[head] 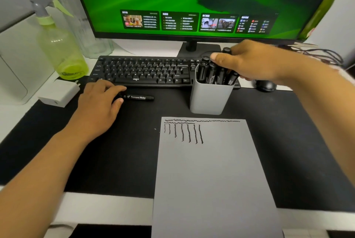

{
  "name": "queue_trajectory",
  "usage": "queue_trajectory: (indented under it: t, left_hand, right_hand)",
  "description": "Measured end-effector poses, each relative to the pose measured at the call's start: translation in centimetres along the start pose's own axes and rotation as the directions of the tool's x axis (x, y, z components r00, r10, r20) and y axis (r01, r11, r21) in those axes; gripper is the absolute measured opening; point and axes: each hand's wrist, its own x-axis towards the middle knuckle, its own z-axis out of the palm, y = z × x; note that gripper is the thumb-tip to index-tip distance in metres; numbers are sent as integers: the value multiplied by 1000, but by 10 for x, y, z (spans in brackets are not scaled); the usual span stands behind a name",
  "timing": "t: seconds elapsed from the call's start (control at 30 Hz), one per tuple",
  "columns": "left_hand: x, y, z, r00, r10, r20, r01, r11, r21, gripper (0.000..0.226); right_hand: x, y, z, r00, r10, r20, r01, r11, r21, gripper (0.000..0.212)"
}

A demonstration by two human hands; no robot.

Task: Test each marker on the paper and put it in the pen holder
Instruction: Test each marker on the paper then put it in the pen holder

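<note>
Paper (211, 170) lies nearest, hanging over the tabletop's (107, 209) front edge, its top already scribbled with wavy lines and a row of short strokes, so testing looks well along. Beyond it on the black mat (124, 151), one marker (137, 97) lies flat, capped, just in front of the keyboard (146, 70). The left hand (99, 107) rests over its near end, fingers loosely curled and touching the barrel, seemingly about to pick it up as the last one to test; whether it actually grips yet I cannot tell. To the right stands the grey holder (209, 97), several markers upright inside. The right hand (249, 63) reaches over it, thumb and fingers pinching a marker's (226, 50) top, probably seating it among the others. Behind are a monitor (192, 1), a green spray bottle (59, 49), a white charger (59, 93) and a mouse (266, 85).
</note>
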Motion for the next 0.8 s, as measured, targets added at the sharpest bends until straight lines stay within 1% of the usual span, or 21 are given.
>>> queue_trajectory:
  t: [0.1, 0.13, 0.2, 0.23, 0.3, 0.33, 0.37, 0.43, 0.47, 0.53, 0.57, 0.6, 0.63, 0.67, 0.7, 0.77, 0.8]
  left_hand:
    - [-2, 4, -1, 999, 32, -1, -32, 999, -31, 35]
    - [-3, 5, -1, 999, 38, 7, -38, 999, -38, 34]
    - [-4, 7, 0, 998, 46, 34, -44, 997, -58, 34]
    - [-4, 7, 0, 998, 49, 46, -45, 996, -74, 34]
    - [-4, 8, -1, 997, 56, 62, -50, 993, -103, 33]
    - [-5, 8, -1, 996, 62, 66, -55, 992, -110, 33]
    - [-5, 9, -1, 995, 70, 67, -62, 991, -115, 32]
    - [-5, 9, -1, 995, 80, 65, -71, 989, -130, 32]
    - [-6, 9, -1, 995, 81, 63, -71, 987, -146, 32]
    - [-7, 9, -2, 995, 89, 55, -77, 980, -186, 33]
    - [-8, 10, -3, 994, 99, 50, -87, 976, -202, 34]
    - [-10, 11, -5, 992, 114, 45, -101, 971, -216, 34]
    - [-11, 14, -7, 991, 130, 40, -117, 966, -231, 35]
    - [-12, 17, -10, 989, 147, 34, -134, 959, -248, 35]
    - [-14, 23, -13, 986, 165, 25, -152, 950, -271, 35]
    - [-18, 36, -20, 979, 203, 4, -190, 924, -333, 35]
    - [-21, 44, -24, 974, 227, -2, -212, 907, -365, 36]
  right_hand:
    - [-4, 6, 4, 994, 9, 108, -17, 997, 75, 50]
    - [-6, 8, 4, 992, 7, 129, -18, 996, 85, 53]
    - [-7, 9, 4, 990, -12, 141, -1, 996, 93, 73]
    - [-6, 9, 4, 989, -29, 147, 15, 995, 99, 77]
    - [-6, 8, 2, 987, -87, 139, 75, 993, 89, 75]
    - [-6, 8, 2, 988, -106, 109, 99, 992, 72, 72]
    - [-6, 10, 1, 991, -120, 51, 117, 992, 56, 67]
    - [-10, 12, 3, 976, -154, -157, 162, 986, 42, 54]
    - [-14, 12, 5, 942, -168, -292, 187, 982, 35, 44]
    - [-32, 10, 14, 830, -176, -529, 256, 963, 81, 22]
    - [-43, 7, 20, 775, -166, -610, 300, 946, 124, 18]
    - [-56, 4, 27, 737, -155, -658, 335, 929, 157, 19]
    - [-67, 1, 36, 726, -144, -672, 357, 914, 191, 23]
    - [-78, -1, 47, 748, -131, -651, 367, 899, 240, 26]
    - [-87, -3, 59, 798, -115, -591, 356, 882, 310, 29]
    - [-100, -9, 80, 925, -66, -374, 255, 837, 484, 37]
    - [-104, -11, 90, 969, -43, -242, 177, 803, 569, 36]
